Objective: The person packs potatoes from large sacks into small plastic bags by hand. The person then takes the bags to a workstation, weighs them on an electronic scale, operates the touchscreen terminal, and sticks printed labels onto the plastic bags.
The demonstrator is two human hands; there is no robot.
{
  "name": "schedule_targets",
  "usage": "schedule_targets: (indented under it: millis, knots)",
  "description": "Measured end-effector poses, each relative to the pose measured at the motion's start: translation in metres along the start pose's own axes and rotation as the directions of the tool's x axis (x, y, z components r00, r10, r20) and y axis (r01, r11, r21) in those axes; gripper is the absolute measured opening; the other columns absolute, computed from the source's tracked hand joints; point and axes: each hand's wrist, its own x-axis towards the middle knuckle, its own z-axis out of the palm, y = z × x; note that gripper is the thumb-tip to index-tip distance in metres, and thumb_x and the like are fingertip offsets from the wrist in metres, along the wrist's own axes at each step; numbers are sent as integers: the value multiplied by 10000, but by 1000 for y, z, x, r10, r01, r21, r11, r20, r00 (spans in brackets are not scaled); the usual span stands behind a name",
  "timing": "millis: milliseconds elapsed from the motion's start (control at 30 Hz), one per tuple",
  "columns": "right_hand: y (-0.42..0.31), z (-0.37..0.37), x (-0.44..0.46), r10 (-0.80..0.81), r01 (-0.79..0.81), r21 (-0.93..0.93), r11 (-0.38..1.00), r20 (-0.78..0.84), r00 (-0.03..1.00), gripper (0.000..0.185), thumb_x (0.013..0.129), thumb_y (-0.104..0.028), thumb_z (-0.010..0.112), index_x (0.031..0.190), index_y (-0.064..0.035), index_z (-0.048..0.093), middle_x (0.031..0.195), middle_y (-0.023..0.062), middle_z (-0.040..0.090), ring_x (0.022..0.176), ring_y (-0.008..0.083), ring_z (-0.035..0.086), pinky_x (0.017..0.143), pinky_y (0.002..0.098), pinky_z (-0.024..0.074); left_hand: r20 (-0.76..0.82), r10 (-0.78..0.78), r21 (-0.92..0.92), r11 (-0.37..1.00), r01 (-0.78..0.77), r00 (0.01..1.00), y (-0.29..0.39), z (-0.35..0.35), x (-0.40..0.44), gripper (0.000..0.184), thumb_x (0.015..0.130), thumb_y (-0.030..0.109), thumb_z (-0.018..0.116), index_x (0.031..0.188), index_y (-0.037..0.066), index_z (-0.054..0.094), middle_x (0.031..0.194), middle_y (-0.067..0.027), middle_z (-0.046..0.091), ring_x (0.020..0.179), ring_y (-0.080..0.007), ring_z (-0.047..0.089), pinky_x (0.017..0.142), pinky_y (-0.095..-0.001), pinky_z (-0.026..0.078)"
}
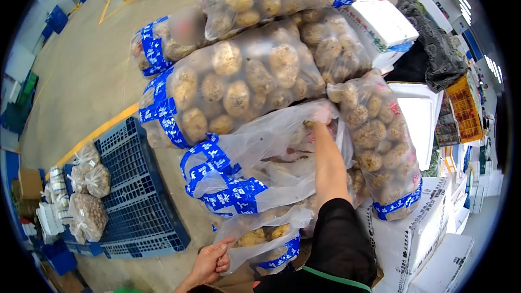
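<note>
Near the bottom, my left hand (213,262) pinches the edge of a small clear plastic bag (244,255) that holds a few potatoes (253,237). My right arm reaches forward into a large, mostly slack plastic sack (277,130) with blue printed tape (225,184) at its left end. My right hand (322,113) is at the far right part of this sack, blurred by the plastic, and what its fingers hold cannot be made out. Directly beyond lies a full potato sack (236,84), and another full one (382,135) stands to the right of my forearm.
More potato sacks (266,0) are stacked at the back. A blue pallet (130,190) with bagged goods (87,214) lies at the left. White boxes (401,233) stand at the right, near an orange crate (465,109). Foam boxes (380,19) sit behind.
</note>
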Motion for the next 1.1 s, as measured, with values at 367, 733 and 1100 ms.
schedule_targets:
  millis: [367,733,1100]
  knots:
    - [28,75,46,-118,119,-82,989,24,993,288,744,-359,593,764,-83,672,780,81,661,691,252,633,640,392,504,-58,-26,-6,1000,26,998,1,-3,1,380,958,161,443,1300,-5,419,537,11,319,469,-82,300,442,-216,264]
    - [-12,-2,43,32,-17,-89,996,172,985,264,719,-347,615,720,-90,676,739,81,659,664,248,637,596,399,496,-125,-11,-32,999,7,992,5,5,8,368,957,138,431,1284,-31,408,525,8,280,442,-87,242,441,-247,230]
    - [-21,-23,37,41,-18,-135,991,173,984,226,695,-322,635,664,-101,674,678,76,650,621,240,632,542,410,483,-91,28,60,998,-23,995,-7,0,12,364,933,209,496,1252,34,478,493,56,227,391,-64,182,376,-226,177]
